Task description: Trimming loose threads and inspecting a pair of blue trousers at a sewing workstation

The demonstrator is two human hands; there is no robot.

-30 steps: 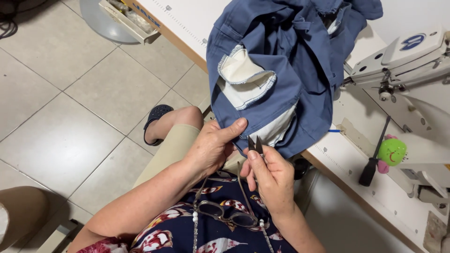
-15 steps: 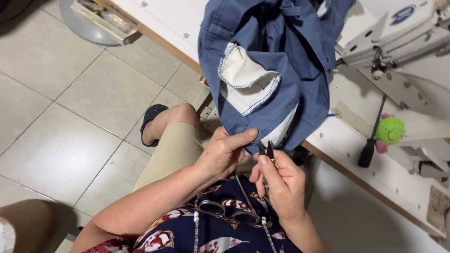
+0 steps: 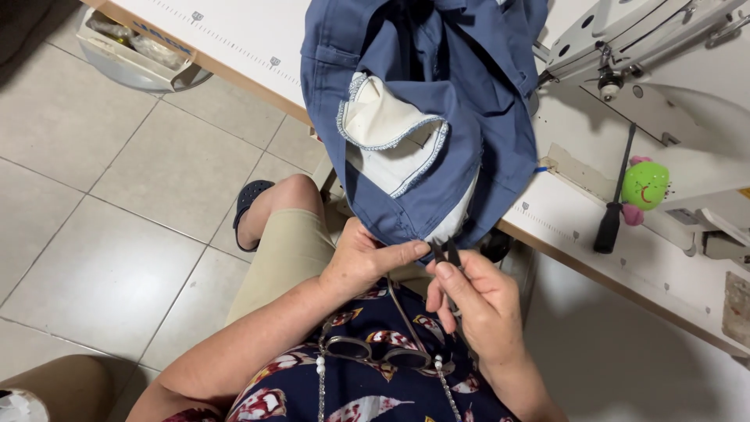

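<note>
A blue garment (image 3: 437, 86), turned inside out with a white pocket lining (image 3: 387, 133) showing, hangs off the front edge of the sewing table (image 3: 562, 227). My left hand (image 3: 367, 258) pinches the garment's lowest edge between thumb and fingers. Beside it, my right hand (image 3: 476, 301) holds small dark thread snips (image 3: 447, 254), their tips touching that same edge. Both hands are over my lap.
A white sewing machine (image 3: 664, 55) stands at the upper right, with a black-handled screwdriver (image 3: 613, 203) and a green pincushion (image 3: 645, 186) on the table beside it. Glasses (image 3: 375, 352) hang on a beaded chain at my chest. A box (image 3: 133, 51) sits at the table's left end.
The view has shifted, so garment and hands sit further right and lower in the frame. Both hands keep their hold on the garment's edge and the snips.
</note>
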